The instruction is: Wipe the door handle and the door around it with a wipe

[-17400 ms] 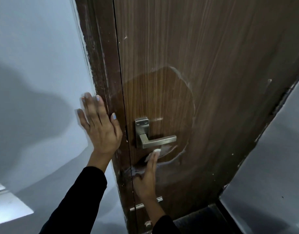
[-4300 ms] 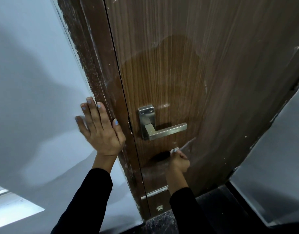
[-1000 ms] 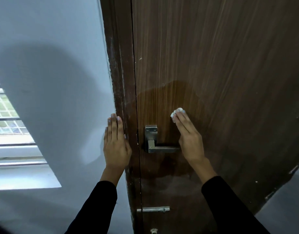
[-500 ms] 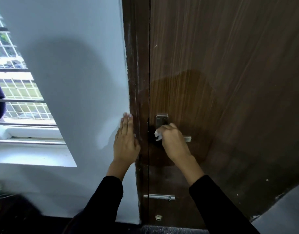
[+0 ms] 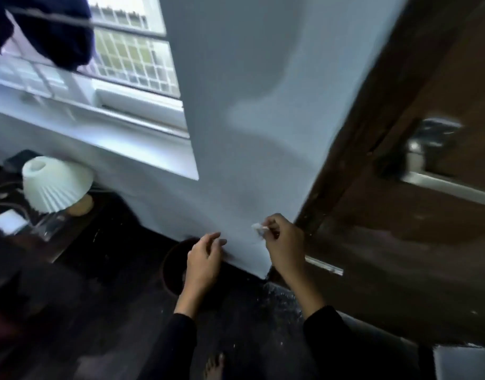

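Observation:
The brown wooden door [image 5: 427, 242] fills the right side, and its metal lever handle [image 5: 438, 174] sits at the upper right, blurred. My right hand [image 5: 283, 248] is low, in front of the pale wall left of the door frame, pinching a small crumpled white wipe [image 5: 259, 228] between its fingertips. It is well away from the handle. My left hand [image 5: 204, 260] hangs beside it with loosely curled fingers, holding nothing, above a dark round bin [image 5: 171, 266] on the floor.
A pale wall [image 5: 249, 119] stands between door and barred window [image 5: 131, 56]. A white pleated lamp [image 5: 54, 185] and cables sit on a dark low table at left. The floor [image 5: 235, 311] is dark, with my bare foot [image 5: 215, 366] at the bottom.
My view has swung left and down. My right hand left the handle and dropped low with the wipe. My left hand came off the wall and lowered over the bin.

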Motion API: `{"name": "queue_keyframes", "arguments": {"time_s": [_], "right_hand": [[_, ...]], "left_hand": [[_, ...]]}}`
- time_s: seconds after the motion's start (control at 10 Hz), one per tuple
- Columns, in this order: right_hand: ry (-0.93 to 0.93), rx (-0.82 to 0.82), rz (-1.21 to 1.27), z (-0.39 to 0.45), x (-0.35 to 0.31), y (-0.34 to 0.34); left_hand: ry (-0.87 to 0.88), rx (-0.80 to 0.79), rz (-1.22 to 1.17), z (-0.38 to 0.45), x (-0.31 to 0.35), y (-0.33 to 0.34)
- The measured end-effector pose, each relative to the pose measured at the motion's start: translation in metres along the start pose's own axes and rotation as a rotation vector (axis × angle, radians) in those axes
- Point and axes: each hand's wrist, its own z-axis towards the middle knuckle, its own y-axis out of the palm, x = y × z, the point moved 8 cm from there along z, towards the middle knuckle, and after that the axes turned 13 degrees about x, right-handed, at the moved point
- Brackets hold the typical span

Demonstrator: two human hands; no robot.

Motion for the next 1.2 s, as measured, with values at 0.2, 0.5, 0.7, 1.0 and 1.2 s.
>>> {"name": "queue_keyframes", "arguments": {"time_s": [0.2, 0.5, 0.7, 1.0, 1.2], "right_hand": [[0.157, -0.262, -0.055, -0.044, 0.050, 0.152], [0.077, -0.562, -0.188, -0.081, 0.091, 0.321], [0.163, -0.714, -0.116, -0.093, 0.126, 0.396], [0.283, -0.594, -0.113, -0.089, 0.157, 0.353], [0.381, -0.418, -0.119, -0.110, 0.171, 0.243]], "left_hand": [[-0.353, 0.050, -0.016, 0.011, -0.139, -0.013], [-0.690, 0.126, 0.020, 0.023, -0.280, -0.014], [-0.668, 0.164, 0.082, 0.051, -0.318, -0.012], [-0.583, 0.207, 0.219, 0.046, -0.294, -0.014], [-0.454, 0.158, 0.238, -0.009, -0.234, -0.006]]}}
